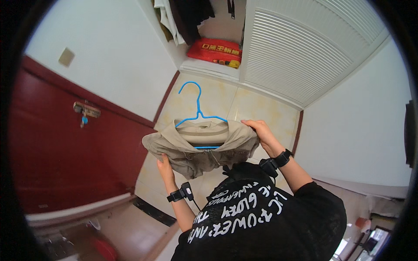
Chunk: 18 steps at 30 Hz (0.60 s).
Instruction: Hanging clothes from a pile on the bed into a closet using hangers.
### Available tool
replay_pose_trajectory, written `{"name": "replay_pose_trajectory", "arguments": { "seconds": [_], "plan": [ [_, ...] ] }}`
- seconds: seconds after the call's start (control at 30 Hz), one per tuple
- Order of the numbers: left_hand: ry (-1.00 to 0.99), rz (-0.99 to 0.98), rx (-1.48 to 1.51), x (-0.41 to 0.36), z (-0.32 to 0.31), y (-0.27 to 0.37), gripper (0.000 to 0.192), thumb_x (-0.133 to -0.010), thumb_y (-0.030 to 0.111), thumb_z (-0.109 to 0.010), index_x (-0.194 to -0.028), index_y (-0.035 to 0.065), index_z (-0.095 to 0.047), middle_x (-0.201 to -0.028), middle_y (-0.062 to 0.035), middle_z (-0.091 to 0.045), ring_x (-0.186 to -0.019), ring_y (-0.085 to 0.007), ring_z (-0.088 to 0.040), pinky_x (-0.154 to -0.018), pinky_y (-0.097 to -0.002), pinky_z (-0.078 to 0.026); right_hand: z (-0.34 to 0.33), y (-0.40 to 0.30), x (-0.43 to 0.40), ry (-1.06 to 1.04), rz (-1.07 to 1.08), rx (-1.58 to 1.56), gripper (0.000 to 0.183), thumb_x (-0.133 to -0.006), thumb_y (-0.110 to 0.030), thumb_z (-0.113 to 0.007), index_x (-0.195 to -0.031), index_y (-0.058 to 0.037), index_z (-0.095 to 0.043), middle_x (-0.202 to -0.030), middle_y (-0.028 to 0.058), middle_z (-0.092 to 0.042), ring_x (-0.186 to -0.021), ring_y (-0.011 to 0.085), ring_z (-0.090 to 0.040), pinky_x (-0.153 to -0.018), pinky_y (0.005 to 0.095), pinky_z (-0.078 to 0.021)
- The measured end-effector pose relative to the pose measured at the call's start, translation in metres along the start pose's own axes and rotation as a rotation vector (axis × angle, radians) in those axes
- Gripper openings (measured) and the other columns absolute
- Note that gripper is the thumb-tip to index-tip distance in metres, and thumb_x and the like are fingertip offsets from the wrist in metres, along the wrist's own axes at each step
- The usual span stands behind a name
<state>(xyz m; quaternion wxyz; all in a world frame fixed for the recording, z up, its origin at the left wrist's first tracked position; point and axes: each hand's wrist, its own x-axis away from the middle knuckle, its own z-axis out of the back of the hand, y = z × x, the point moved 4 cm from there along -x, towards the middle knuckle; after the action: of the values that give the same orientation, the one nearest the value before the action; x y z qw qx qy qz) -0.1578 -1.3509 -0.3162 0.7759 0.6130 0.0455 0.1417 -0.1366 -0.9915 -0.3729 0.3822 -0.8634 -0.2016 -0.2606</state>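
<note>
A beige-grey hooded zip jacket (205, 158) hangs on a blue hanger (200, 109) in front of my chest. The hanger's hook rises above the collar, and its lower bar shows through the neck opening. My left hand (166, 168) grips the garment low on its left side, thumb on the front. At the right shoulder, my right hand (263, 132) pinches the cloth, with its fingers partly hidden behind it. The jacket's lower part is foreshortened from above.
Ahead stands a wardrobe with hanging clothes (196, 16), a red printed bag (215, 50) on its floor, and a white louvered door (290, 55). A dark red door (72, 140) with a key in its lock (85, 112) is on the left. White walls flank the tiled floor (215, 94).
</note>
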Motion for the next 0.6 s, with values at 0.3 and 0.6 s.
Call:
{"name": "replay_pose_trajectory", "arguments": {
  "seconds": [0.3,0.6],
  "plan": [
    [-0.168,-0.030,-0.313,-0.017,-0.008,0.004,0.039,-0.075,0.012,-0.066,-0.106,-0.0057,-0.052,-0.098,-0.0103,-0.059,-0.088,-0.0178,-0.054,-0.082,-0.0283,-0.040,-0.039,0.008,-0.016,-0.082,0.065,-0.072,0.026,-0.080,-0.020,-0.055,-0.086,0.0033,-0.065,-0.079,0.0067,-0.064,-0.070,0.0114,-0.057,-0.065,0.0242,-0.0424],
    [-0.081,0.152,-0.051,0.020,0.015,-0.078,0.046,-0.072,0.006,-0.068,-0.112,-0.0053,-0.049,-0.107,-0.0110,-0.055,-0.097,-0.0198,-0.051,-0.088,-0.0294,-0.037,-0.020,0.022,-0.013,-0.115,0.205,0.036,0.023,-0.080,-0.016,-0.054,-0.083,0.0046,-0.064,-0.081,0.0095,-0.063,-0.069,0.0128,-0.058,-0.062,0.0239,-0.0436]
  ]
}}
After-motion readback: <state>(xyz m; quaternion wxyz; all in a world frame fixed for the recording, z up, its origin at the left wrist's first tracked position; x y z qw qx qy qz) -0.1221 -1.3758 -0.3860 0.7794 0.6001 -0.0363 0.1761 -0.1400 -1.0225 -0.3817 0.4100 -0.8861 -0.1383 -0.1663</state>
